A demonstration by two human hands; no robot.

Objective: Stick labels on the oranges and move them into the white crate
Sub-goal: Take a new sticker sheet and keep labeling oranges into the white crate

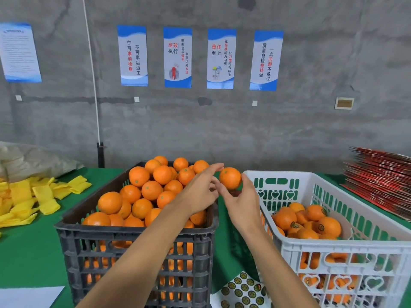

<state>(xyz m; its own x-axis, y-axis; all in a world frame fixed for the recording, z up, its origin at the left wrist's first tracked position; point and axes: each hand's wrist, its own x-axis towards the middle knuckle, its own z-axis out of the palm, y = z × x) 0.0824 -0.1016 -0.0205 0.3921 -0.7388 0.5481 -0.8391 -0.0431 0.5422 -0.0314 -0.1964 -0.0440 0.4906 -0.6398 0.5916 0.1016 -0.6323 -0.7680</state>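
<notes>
I grip one orange [230, 177] in my right hand [241, 203] between the crates, presenting its face so my left hand's [200, 190] pinched fingertips can press on a label.

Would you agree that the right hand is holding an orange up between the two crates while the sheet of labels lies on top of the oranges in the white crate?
Not quite: the head view shows the sheet of labels on the green table between the crates, not in the white crate. The right hand does hold the orange.

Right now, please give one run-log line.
right hand: holds orange | left hand: fingers at orange | white crate: partly filled
</notes>
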